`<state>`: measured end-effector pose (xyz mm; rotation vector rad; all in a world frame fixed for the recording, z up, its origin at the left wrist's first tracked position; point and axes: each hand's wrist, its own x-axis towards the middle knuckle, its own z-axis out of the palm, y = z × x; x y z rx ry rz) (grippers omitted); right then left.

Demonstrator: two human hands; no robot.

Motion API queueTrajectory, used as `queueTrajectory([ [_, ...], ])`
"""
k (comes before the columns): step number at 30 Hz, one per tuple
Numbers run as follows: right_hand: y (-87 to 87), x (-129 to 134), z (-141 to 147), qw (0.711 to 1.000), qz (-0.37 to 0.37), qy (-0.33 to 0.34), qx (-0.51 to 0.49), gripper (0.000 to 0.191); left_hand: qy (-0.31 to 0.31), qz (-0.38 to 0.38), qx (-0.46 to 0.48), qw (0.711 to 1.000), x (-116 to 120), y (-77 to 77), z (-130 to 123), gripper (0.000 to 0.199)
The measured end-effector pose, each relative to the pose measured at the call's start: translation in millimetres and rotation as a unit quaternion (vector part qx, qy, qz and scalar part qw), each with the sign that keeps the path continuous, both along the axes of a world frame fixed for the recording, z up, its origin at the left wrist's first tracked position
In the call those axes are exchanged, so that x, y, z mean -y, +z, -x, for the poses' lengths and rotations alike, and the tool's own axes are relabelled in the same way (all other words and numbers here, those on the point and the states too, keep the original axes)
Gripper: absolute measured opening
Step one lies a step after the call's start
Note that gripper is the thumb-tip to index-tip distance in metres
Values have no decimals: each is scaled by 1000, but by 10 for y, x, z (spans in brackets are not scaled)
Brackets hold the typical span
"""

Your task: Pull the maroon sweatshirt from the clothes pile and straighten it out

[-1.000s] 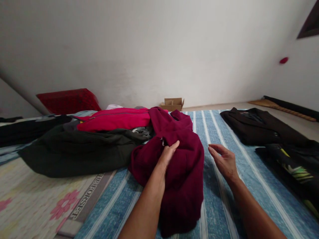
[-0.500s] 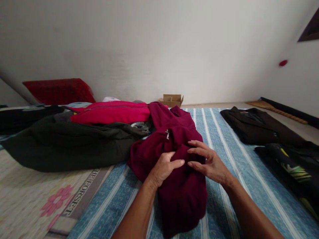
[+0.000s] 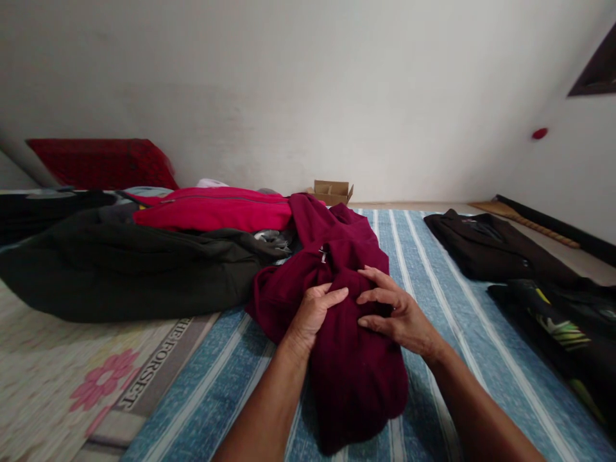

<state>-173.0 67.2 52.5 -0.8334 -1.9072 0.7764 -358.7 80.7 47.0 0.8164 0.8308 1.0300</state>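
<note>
**Both hands on the maroon garment**

Your left hand (image 3: 312, 312) and right hand (image 3: 397, 311) pinch the maroon garment (image 3: 346, 359) between them. Striped mat (image 3: 433, 256) lies open just right; dark jacket (image 3: 129, 276) crowds left, black clothes (image 3: 500, 250) far right.

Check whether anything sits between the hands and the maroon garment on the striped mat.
Nothing visible does. The left hand and the right hand both rest directly on the maroon garment, fingers pressed into its folds. The dark green jacket and the red jacket lie off to the left.
</note>
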Motion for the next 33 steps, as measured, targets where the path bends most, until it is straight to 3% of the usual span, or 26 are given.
queueTrajectory([
  [9,-28,-14,23,999,-14,-2,-40,16,-12,8,26,1000,2,0,-17,28],
  [17,42,31,78,998,-50,-33,16,6,-8,12,39,999,-4,-53,-9,29],
  [27,54,73,133,991,-92,-70,61,13,-1,18,39,999,-20,-94,-21,31],
  [33,170,125,64,999,-29,-46,-1,15,-9,15,54,998,-22,-83,-33,32],
])
